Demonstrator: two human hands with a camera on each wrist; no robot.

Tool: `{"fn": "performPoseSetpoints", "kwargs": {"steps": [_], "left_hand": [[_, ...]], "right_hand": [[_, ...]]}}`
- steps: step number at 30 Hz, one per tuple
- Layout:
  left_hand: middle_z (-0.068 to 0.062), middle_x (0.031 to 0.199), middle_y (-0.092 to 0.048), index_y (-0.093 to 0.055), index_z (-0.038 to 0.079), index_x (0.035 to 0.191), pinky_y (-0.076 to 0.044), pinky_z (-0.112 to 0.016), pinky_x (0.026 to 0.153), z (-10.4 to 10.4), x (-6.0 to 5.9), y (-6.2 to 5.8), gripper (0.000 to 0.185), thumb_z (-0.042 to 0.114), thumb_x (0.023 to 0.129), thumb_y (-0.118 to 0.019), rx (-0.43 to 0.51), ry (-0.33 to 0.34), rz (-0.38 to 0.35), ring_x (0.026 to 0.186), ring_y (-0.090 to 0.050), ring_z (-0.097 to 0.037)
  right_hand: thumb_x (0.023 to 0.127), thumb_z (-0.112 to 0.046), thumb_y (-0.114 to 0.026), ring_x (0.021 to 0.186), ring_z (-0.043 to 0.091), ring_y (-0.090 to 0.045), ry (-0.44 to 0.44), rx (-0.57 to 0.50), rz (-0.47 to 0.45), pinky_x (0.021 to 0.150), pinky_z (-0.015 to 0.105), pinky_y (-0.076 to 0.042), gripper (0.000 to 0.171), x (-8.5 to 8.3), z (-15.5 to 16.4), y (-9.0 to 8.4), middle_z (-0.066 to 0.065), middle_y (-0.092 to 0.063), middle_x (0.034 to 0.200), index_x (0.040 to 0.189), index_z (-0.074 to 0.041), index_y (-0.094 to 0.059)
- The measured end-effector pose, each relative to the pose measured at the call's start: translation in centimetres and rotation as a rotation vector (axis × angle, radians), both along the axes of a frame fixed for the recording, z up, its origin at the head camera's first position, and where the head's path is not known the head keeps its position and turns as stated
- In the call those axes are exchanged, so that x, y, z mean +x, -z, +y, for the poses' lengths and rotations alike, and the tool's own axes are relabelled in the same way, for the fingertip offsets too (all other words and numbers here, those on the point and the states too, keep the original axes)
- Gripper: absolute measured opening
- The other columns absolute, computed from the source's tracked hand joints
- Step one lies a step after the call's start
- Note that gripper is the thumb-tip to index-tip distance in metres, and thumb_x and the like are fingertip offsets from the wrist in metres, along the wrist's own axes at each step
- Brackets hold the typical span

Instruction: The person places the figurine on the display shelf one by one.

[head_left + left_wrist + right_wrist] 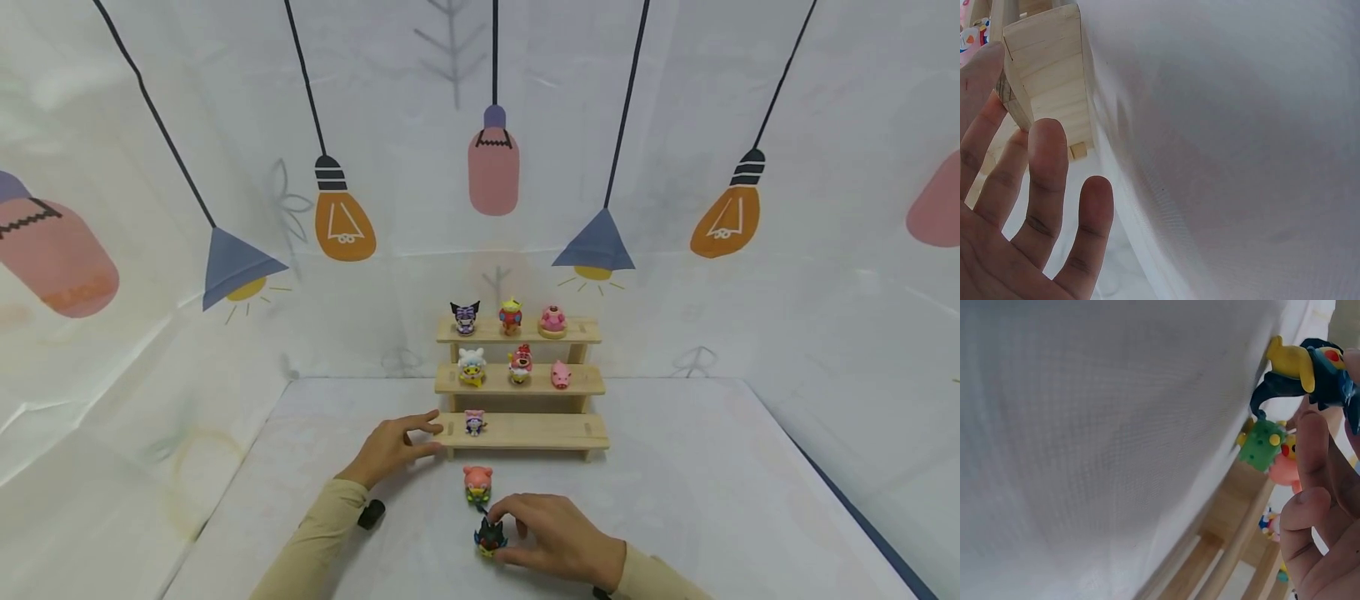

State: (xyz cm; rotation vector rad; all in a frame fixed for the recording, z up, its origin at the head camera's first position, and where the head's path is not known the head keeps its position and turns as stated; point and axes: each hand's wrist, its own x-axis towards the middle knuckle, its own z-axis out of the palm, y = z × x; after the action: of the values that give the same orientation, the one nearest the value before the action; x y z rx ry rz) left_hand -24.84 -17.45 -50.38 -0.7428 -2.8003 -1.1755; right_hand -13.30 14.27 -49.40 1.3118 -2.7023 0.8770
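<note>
My right hand (558,533) pinches a small figurine (490,537) with a yellow body and dark blue-green spiky costume between thumb and fingertips, low over the white table. Its dark curled tail (1266,394) shows in the right wrist view. Just beyond it stands a pink-hooded figurine (477,485) with a green lower part. My left hand (390,450) is at the left end of a three-step wooden display stand (540,429), thumb and forefinger touching the bottom board's end. Its other fingers (1047,150) extend loosely beside the board in the left wrist view.
On the bottom step stands one pink-and-purple figurine (475,422). The middle step holds a white-hooded one (472,367), a red one (520,364) and a pink pig (560,375). Three more figurines line the top step. A patterned white sheet (420,292) hangs behind the stand.
</note>
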Motion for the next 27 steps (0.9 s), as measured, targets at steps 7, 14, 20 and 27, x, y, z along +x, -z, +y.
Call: {"fn": "performPoseSetpoints", "kwargs": {"steps": [7, 14, 20, 27], "left_hand": [[0.005, 0.144, -0.059, -0.076, 0.026, 0.119, -0.049, -0.026, 0.054, -0.03, -0.01, 0.13, 0.035, 0.043, 0.088, -0.078, -0.003, 0.001, 0.009, 0.057, -0.057, -0.005], [0.006, 0.143, -0.059, -0.076, 0.026, 0.119, -0.049, -0.026, 0.054, -0.07, -0.03, 0.17, 0.035, 0.043, 0.088, -0.078, -0.003, -0.005, 0.006, 0.058, -0.056, -0.005], [0.007, 0.143, -0.059, -0.076, 0.027, 0.118, -0.049, -0.026, 0.055, -0.05, -0.04, 0.26, 0.036, 0.046, 0.087, -0.078, 0.0, -0.011, 0.004, 0.059, -0.056, -0.005], [0.006, 0.144, -0.059, -0.076, 0.026, 0.119, -0.049, -0.026, 0.054, -0.1, -0.11, 0.29, 0.037, 0.046, 0.088, -0.077, 0.0, -0.005, 0.001, 0.058, -0.057, -0.005]], "right_hand": [[0.093, -0.049, -0.072, 0.071, -0.004, -0.053, -0.002, -0.006, 0.03, 0.059, 0.012, -0.039, 0.032, -0.1, -0.19, 0.0, -0.014, -0.064, 0.09, 0.117, -0.029, -0.064], [0.092, -0.048, -0.074, 0.069, -0.005, -0.052, -0.011, -0.025, 0.083, 0.059, 0.008, -0.036, 0.029, -0.03, -0.21, 0.15, -0.015, -0.063, 0.085, 0.113, -0.03, -0.064], [0.092, -0.047, -0.075, 0.068, -0.004, -0.052, -0.006, -0.024, 0.074, 0.059, 0.009, -0.036, 0.028, -0.05, -0.25, 0.12, -0.015, -0.062, 0.082, 0.112, -0.03, -0.064], [0.093, -0.048, -0.073, 0.068, -0.006, -0.051, 0.004, -0.009, 0.029, 0.057, 0.011, -0.038, 0.027, 0.05, -0.01, -0.05, -0.017, -0.063, 0.085, 0.111, -0.031, -0.065]]}}
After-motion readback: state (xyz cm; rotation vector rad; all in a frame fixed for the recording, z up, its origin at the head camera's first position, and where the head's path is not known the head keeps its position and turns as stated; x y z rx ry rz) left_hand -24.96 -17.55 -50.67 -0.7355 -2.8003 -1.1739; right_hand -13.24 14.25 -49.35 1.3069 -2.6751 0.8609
